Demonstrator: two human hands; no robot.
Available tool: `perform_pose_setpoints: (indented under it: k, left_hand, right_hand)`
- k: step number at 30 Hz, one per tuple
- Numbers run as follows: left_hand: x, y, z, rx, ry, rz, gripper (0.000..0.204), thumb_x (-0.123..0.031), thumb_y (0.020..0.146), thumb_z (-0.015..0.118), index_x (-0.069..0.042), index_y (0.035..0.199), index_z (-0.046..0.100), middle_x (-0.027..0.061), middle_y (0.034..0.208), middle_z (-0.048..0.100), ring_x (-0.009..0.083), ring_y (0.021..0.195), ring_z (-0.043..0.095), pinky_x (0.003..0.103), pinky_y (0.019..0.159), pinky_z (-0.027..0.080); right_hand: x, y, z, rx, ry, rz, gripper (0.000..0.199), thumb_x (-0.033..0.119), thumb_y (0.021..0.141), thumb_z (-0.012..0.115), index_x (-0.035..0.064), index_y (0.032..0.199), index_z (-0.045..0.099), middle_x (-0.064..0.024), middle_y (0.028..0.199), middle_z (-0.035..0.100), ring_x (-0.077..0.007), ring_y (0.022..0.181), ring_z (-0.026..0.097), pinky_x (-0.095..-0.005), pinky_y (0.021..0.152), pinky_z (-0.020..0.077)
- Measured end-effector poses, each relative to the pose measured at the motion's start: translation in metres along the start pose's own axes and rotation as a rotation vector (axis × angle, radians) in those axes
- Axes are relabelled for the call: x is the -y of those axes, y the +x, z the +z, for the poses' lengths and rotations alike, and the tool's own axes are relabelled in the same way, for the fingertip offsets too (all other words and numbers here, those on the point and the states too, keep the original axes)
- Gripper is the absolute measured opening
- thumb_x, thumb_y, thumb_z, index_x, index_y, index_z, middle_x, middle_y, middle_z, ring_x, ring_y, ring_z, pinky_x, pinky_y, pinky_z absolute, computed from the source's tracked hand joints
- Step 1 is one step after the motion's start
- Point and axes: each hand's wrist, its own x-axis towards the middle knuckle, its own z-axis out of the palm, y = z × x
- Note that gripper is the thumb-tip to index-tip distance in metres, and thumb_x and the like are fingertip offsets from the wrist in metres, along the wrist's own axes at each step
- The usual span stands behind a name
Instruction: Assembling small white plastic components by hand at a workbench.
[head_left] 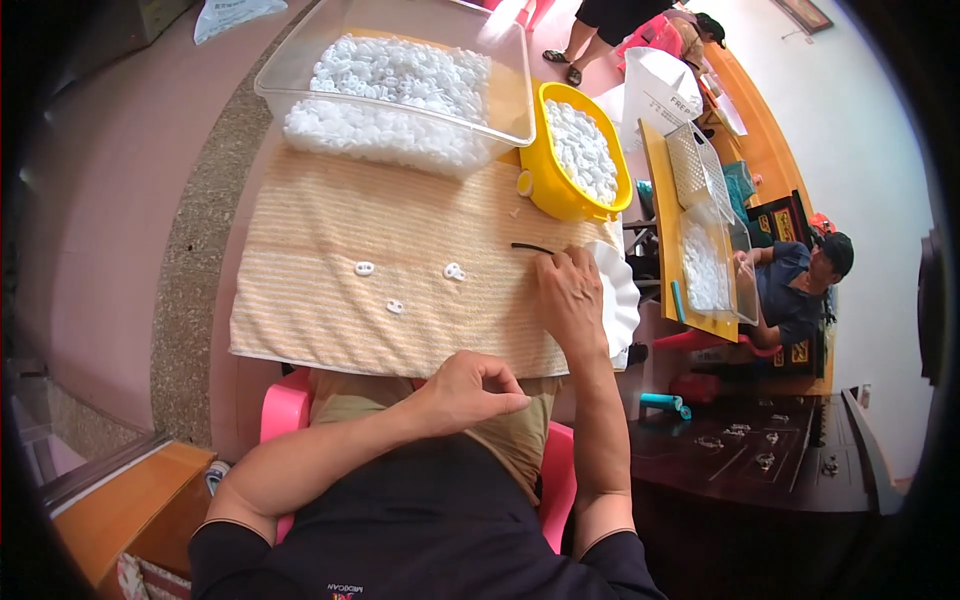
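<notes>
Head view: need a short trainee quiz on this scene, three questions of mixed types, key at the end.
1. Which of the wearer's hands is nearer the black strip on the striped towel?
2. True or false: the yellow tub stands to the left of the large clear bin.
3. What colour are the small pieces heaped in the yellow tub?
A) black
B) white
C) green

Key:
1. The right hand; its fingers are at the strip's near end, while the left hand is over the lap.
2. False; the tub stands to the bin's right.
3. B.
</notes>
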Motion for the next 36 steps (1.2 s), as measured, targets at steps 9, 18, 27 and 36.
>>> perform_pose_setpoints:
  k: [9,18,27,36]
  left_hand:
    - [-0.002,-0.001,0.001,-0.016,-0.061,-0.037,0.014,-0.012,0.079,0.072,0.000,0.077,0.066,0.0016,0.070,0.064,0.0055,0.066,0.057,0.023,0.061,0.047]
    - [-0.002,0.000,-0.004,-0.038,-0.072,0.003,0.015,-0.013,0.080,0.071,0.001,0.078,0.066,0.0021,0.070,0.064,0.0057,0.066,0.057,0.023,0.061,0.047]
    - [-0.003,-0.001,-0.003,-0.032,-0.091,-0.043,0.014,-0.012,0.080,0.072,0.001,0.078,0.066,0.0017,0.071,0.065,0.0053,0.066,0.057,0.023,0.060,0.048]
    - [-0.002,-0.001,-0.002,-0.050,-0.089,-0.049,0.015,-0.012,0.080,0.072,0.001,0.078,0.066,0.0020,0.071,0.065,0.0052,0.066,0.057,0.022,0.060,0.048]
  right_hand:
    - [0.030,0.006,-0.006,-0.020,0.334,-0.044,0.023,0.003,0.074,0.059,0.0050,0.096,0.064,-0.0111,0.089,0.064,-0.0300,0.093,0.057,-0.0384,0.080,0.0475]
    - [0.015,-0.032,-0.019,-0.066,0.050,0.211,0.028,0.010,0.071,0.069,0.0065,0.098,0.064,-0.0097,0.090,0.059,-0.0295,0.082,0.057,-0.0397,0.071,0.0468]
    - [-0.008,-0.095,0.001,-0.087,-0.098,0.211,0.007,0.008,0.073,0.064,0.0088,0.080,0.062,-0.0059,0.076,0.057,-0.0256,0.072,0.057,-0.0389,0.061,0.0459]
    - [-0.028,-0.128,-0.002,-0.187,-0.074,0.089,0.011,-0.001,0.074,0.060,0.0035,0.083,0.062,-0.0085,0.070,0.052,-0.0257,0.064,0.056,-0.0358,0.054,0.0470]
